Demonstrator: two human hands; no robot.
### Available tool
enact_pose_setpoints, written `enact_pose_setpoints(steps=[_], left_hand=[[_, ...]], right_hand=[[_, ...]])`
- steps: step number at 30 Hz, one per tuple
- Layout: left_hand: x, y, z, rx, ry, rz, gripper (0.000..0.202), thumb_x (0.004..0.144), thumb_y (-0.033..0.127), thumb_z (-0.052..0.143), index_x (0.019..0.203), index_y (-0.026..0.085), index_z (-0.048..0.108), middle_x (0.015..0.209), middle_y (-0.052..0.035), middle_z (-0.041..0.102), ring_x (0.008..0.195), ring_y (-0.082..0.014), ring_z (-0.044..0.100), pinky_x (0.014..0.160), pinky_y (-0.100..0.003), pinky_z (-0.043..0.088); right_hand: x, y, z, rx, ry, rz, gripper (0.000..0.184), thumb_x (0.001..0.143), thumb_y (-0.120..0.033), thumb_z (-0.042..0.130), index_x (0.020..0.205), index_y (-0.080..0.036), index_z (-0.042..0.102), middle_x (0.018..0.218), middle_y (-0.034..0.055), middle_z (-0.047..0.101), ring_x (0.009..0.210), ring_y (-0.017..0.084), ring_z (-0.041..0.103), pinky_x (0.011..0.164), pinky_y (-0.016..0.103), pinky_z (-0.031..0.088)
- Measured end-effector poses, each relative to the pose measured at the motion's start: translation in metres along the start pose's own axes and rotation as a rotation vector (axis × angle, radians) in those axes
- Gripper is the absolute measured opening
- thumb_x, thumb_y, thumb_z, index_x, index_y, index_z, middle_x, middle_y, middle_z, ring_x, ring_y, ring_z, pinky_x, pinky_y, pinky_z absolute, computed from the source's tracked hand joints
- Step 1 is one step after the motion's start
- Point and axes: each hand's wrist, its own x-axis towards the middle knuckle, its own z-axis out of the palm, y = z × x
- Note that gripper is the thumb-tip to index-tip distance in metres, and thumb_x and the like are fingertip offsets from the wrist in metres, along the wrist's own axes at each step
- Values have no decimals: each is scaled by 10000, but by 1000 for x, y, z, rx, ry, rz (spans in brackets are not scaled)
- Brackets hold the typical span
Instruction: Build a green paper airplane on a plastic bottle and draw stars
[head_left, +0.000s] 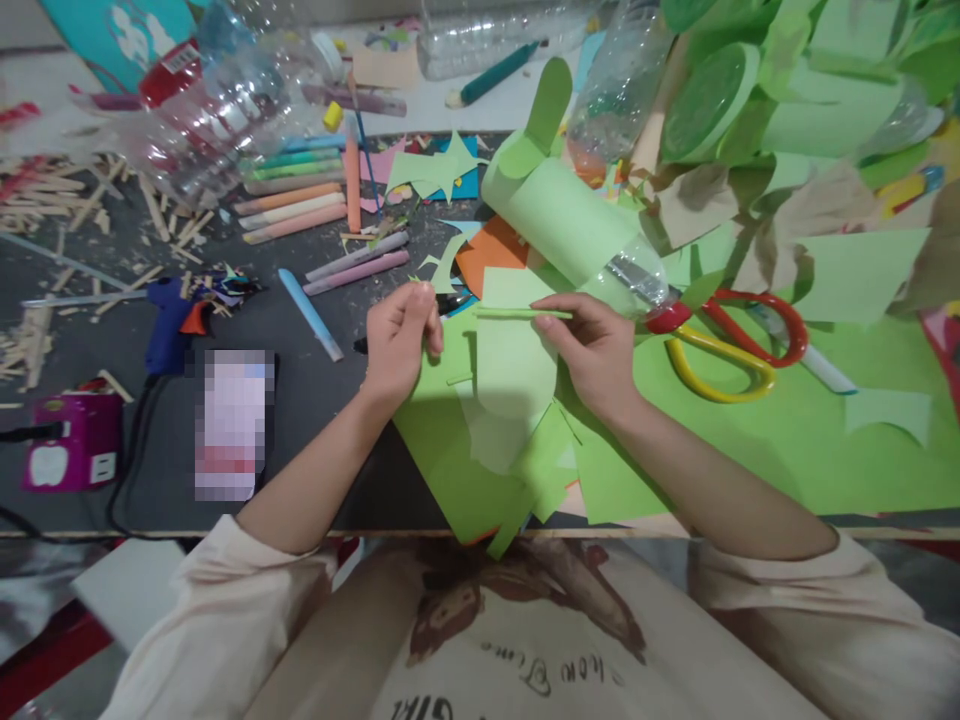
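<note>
- Between the hands, thin green strip (510,313) spans the gap above a pale green sheet (517,365), its near end pinched by right thumb and fingers.
- Risk: strip creases or bends if the right hand (592,345) squeezes hard; its far end looks unsupported.
- Risk: paper-wrapped bottle (559,215), just beyond right hand, could roll if knocked. Scissors (720,394), right of that hand, could get snagged by the wrist.
- Risk: loose paper scraps (536,485) below hands could slide off the table (360,480) if a forearm sweeps them.
- Pose: forearms converge over the edge. Left hand (405,335) curled, thumb on index; can't tell if it grips anything.
</note>
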Motion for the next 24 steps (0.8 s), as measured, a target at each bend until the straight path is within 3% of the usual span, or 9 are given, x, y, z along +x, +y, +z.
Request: enact_pose_setpoints(steps=[2,5,8,11,13,15,19,22,24], left_hand=[[-1,-1,0,24,57,12,621,837,711,622,525,198,464,421,51,479,363,-63,444,410,-201,398],[-2,-1,2,30,132,50,564,798,742,642,644,206,559,558,30,615,427,-75,528,450,-211,445],[-4,1,4,86,129,105,555,900,721,519,682,217,601,658,-5,668,541,-108,606,557,-255,519],[-7,6,4,273,90,231,534,969,649,452,675,234,616,746,-35,700,727,-162,668,727,-324,563],[-10,9,3,394,22,313,476,998,582,436,723,247,634,821,-49,722,833,-188,680,828,-362,556],[-11,7,2,471,-118,347,404,1019,505,417,823,251,663,899,-61,738,903,-204,686,880,-377,543],[-10,-2,3,665,-450,339,306,994,394,458,1093,224,692,1146,-96,734,1104,-253,672,963,-394,518],[-9,-8,4,812,-548,304,366,985,360,466,1247,187,655,1343,-133,659,1271,-288,600,1081,-438,462],[-8,-10,3,876,-553,291,400,978,373,489,1294,172,631,1431,-149,600,1355,-310,534,1146,-468,410]], right_hand=[[2,2,-1,14,36,11,173,858,-433,721,907,-270,758,723,-26,643,507,90,449,468,258,399],[4,4,-3,72,40,64,279,901,-533,645,1020,-303,747,707,-33,629,496,96,506,478,263,448],[2,1,-2,129,-99,114,400,918,-585,591,1202,-319,685,697,-41,643,520,109,571,467,251,464],[-2,-4,-2,50,-275,85,420,943,-582,554,1241,-305,657,579,-76,574,430,95,492,424,242,424],[-5,-8,-2,-43,-323,32,373,969,-553,526,1172,-282,682,502,-94,491,391,92,428,424,247,408],[-9,-11,-3,-106,-328,-32,328,988,-507,511,1107,-261,694,495,-89,482,401,96,435,439,254,411],[-11,-23,-5,-110,-289,-200,230,1004,-357,502,1111,-264,683,671,-38,656,504,111,577,501,267,494],[0,-41,-17,-180,-195,-357,241,963,-229,562,1164,-307,672,880,-4,732,727,149,694,673,320,583],[12,-54,-30,-343,-129,-386,230,941,-226,605,1138,-315,682,995,29,739,930,193,702,825,386,578]])
